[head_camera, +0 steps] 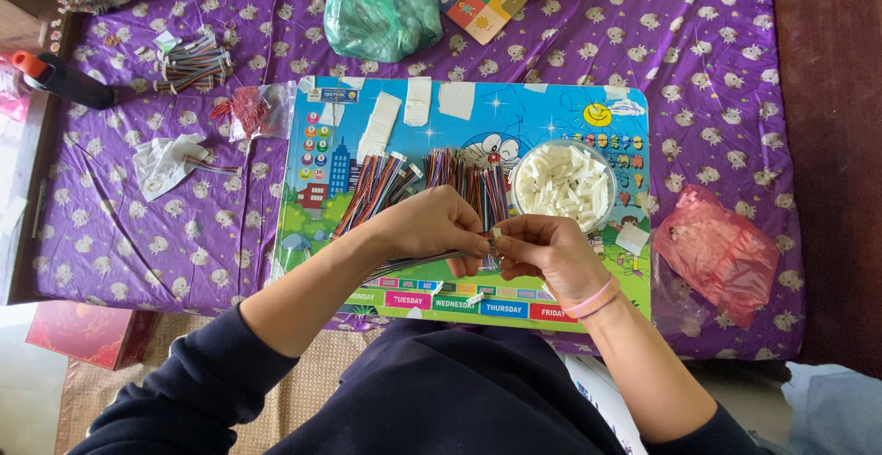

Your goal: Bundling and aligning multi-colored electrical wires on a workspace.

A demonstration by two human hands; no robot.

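A purple cloth [698, 60] printed with small white animal figures covers a broad flat surface that fills most of the view (whether a bed or a low counter cannot be told). On its far right edge the cloth ends against a dark brown wooden strip [827, 143]. At the left a brown wooden frame [28, 189] borders the cloth. Below, a woven tan mat [101, 391] lies on the floor, with a red box [87, 334] resting at its upper left corner. Pale floor [23, 400] shows in the bottom left corner. Soft, even daylight falls across everything, casting only faint shadows.
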